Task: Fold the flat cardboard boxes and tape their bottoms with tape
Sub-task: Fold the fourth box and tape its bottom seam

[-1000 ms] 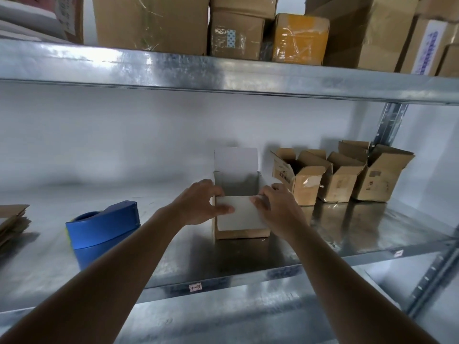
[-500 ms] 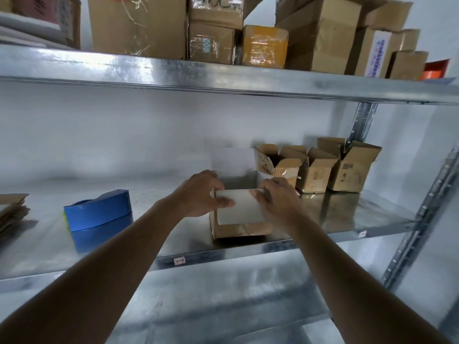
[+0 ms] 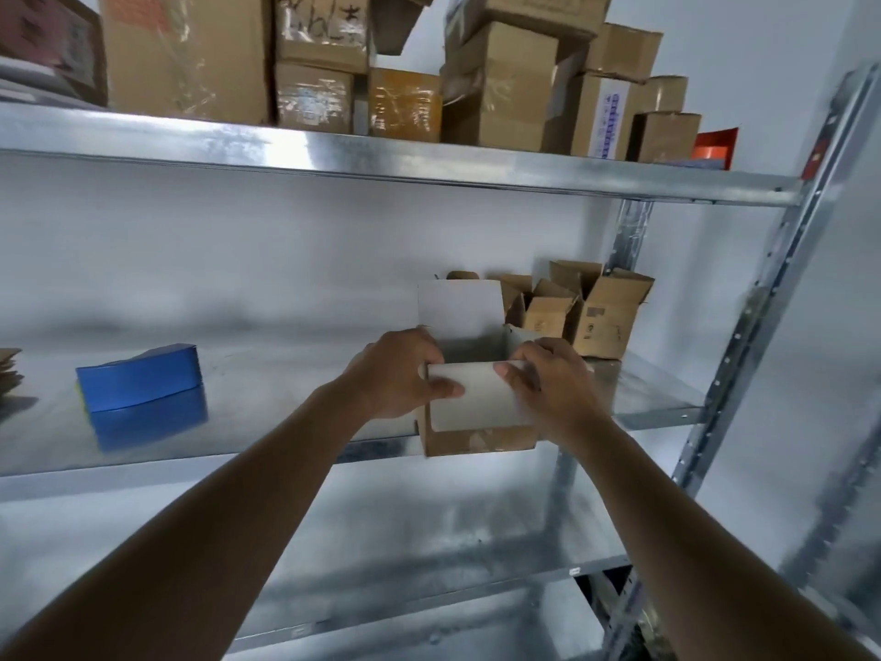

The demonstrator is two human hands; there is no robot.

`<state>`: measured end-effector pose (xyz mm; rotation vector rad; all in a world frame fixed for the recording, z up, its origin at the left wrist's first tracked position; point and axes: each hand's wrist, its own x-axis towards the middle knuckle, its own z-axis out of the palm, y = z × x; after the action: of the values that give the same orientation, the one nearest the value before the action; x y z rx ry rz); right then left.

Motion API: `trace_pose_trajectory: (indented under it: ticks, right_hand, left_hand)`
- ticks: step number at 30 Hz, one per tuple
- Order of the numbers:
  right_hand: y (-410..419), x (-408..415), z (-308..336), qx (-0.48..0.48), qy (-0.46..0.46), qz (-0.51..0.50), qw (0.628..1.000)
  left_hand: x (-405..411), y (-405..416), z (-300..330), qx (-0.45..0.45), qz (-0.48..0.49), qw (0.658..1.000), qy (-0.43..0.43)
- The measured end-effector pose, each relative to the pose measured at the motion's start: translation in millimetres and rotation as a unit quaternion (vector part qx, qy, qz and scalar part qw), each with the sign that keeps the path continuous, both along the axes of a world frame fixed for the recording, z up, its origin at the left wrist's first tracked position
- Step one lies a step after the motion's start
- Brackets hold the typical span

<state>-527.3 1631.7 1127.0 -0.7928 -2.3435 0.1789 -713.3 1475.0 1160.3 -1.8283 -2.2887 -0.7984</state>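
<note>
The left hand [image 3: 405,372] and right hand [image 3: 548,381] each grip a side of the small cardboard box [image 3: 476,422], thumbs pressing its pale front flap. The box stands upright at the front edge of the metal shelf [image 3: 286,422], its rear flap raised, its top open. The blue tape dispenser [image 3: 138,376] sits toward the shelf's left end.
</note>
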Motion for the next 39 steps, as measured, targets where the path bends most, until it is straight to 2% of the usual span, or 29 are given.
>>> trace_pose_trajectory:
  ticks: [9,25,32,39]
  right_hand:
    - [57,75,6,-0.036,0.009,-0.036,0.999]
    - [191,107,-15,-0.076,0.052,-0.146,0.985]
    - [230,127,-18,-0.109,0.046,-0.172,0.978]
    - [255,126,-21,-0.099,0.051,-0.154,0.982]
  left_hand:
    - [63,81,3,0.0,-0.048,0.999,0.023]
    - [87,256,-17,0.008,-0.12,0.988,0.099]
    - [118,313,-28,0.019,-0.104,0.987,0.121]
    - [129,341,-31,0.02,-0.068,0.988,0.14]
